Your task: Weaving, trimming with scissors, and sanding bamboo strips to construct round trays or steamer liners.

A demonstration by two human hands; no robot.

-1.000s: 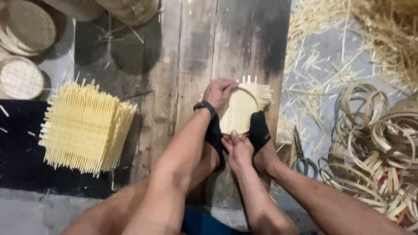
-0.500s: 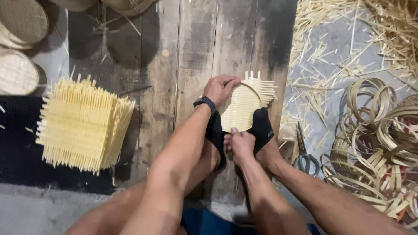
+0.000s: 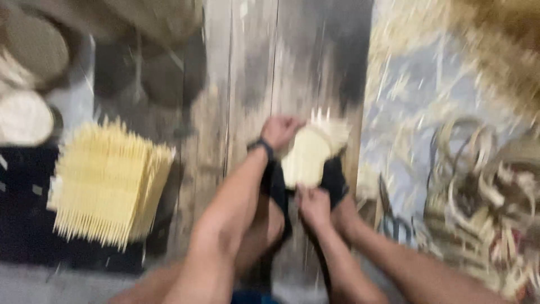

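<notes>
- A floor of worn grey wooden planks (image 3: pixel 247 84) ran up the middle of the blurred frame, with a dark mat at lower left and a pale littered sheet at right
- The left hand (image 3: pixel 279 132) gripped the upper left edge of a pale, rounded woven bamboo piece (image 3: pixel 306 160) at centre frame, fingers curled over its rim, seemingly to steady it
- The right hand (image 3: pixel 314 205) pinched the piece's lower edge from below; the blur hid how tightly
- The piece lay between two black-clad feet (image 3: pixel 334 180), which appeared to brace it against the planks, and loose strip ends bristled from its upper right
- A black wristband (image 3: pixel 262 147) sat on the left wrist
- A thick stack of yellow woven bamboo squares (image 3: pixel 107 183) sat at left, well apart from the hands, frayed edges pointing outward
- Round woven trays (image 3: pixel 25 115) lay at upper left
- Coiled bamboo strips (image 3: pixel 484 191) crowded the right edge, near the right forearm
- Bare plank above the piece was the most open stretch
</notes>
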